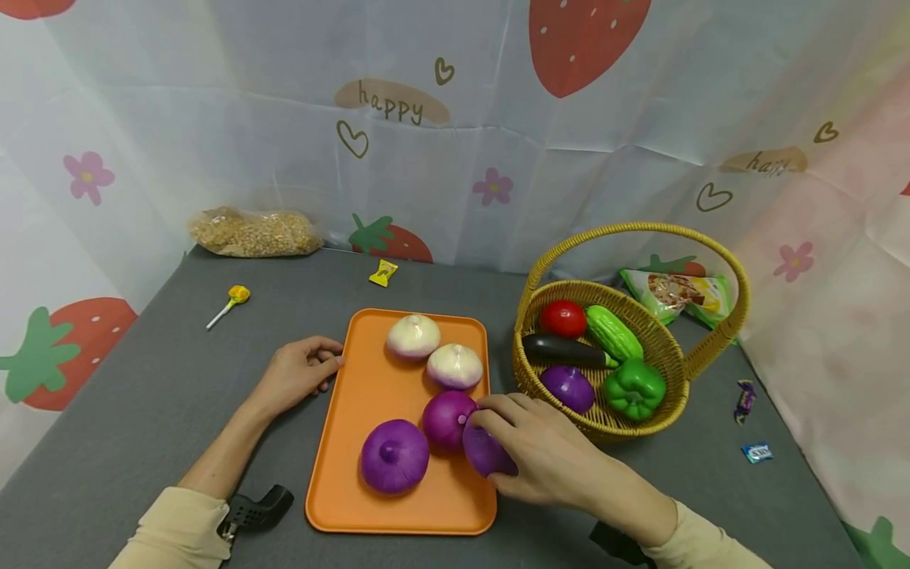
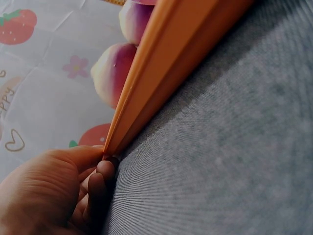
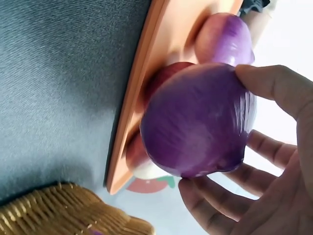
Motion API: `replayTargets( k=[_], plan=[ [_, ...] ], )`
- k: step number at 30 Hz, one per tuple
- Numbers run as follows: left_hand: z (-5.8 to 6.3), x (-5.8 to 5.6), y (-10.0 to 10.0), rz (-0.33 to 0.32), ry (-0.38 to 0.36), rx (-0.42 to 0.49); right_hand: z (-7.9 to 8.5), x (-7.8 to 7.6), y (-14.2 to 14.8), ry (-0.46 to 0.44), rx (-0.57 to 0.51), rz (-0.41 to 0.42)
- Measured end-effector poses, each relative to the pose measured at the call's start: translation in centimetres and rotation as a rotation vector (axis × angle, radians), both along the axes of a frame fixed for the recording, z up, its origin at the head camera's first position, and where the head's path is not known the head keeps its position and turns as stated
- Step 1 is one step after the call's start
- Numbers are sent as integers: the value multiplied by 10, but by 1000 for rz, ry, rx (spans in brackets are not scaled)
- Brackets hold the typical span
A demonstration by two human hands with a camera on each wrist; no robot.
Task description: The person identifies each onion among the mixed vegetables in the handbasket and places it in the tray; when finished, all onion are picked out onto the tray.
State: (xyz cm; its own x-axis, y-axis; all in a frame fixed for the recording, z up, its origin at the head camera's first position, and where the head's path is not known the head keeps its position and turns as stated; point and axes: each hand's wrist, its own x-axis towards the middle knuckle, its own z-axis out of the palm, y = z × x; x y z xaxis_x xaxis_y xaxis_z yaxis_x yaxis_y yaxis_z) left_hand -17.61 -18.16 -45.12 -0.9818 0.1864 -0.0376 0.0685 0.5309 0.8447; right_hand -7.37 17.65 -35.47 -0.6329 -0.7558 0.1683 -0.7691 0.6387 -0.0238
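Observation:
My right hand [image 1: 543, 450] grips a purple onion [image 3: 195, 120] over the right edge of the orange tray [image 1: 341, 506], thumb on one side and fingers spread round the other. On the tray, another purple onion [image 1: 394, 457] sits front left, and a redder purple onion [image 1: 446, 419] lies right by the held one. Two white-and-purple turnips [image 1: 414, 337] stand toward the tray's back. My left hand [image 1: 298, 371] pinches the tray's left rim; in the left wrist view its fingertips [image 2: 105, 169] meet at that rim, other fingers curled beneath.
Right of the tray stands a wicker basket [image 1: 661, 423] with a tall handle, holding a tomato, eggplant, cucumber, green pepper and purple onion. Behind it lies a snack packet [image 1: 664, 292]. A lollipop [image 1: 235, 299], yellow candy [image 1: 383, 273] and grain bag [image 1: 256, 233] lie back left; two wrapped candies [image 1: 744, 401] lie right.

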Motion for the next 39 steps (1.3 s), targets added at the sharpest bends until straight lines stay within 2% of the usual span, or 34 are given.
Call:
replayTargets(
  k=[5,17,26,32,39],
  plan=[
    [-1,0,0,1,0,3,-4,-4,-6,45,-4,27],
    [0,0,1,6,13,-3,-16,-7,-13,56,-20,98],
    [-1,-1,0,7,10,-6,-17,-4,-13,66,35,64],
    [-1,-1,0,6,4,-4,-19,-4,-13,66,-20,58],
    [-2,-1,0,6,0,-5,-23,-3,-13,45,-47,8]
  ],
)
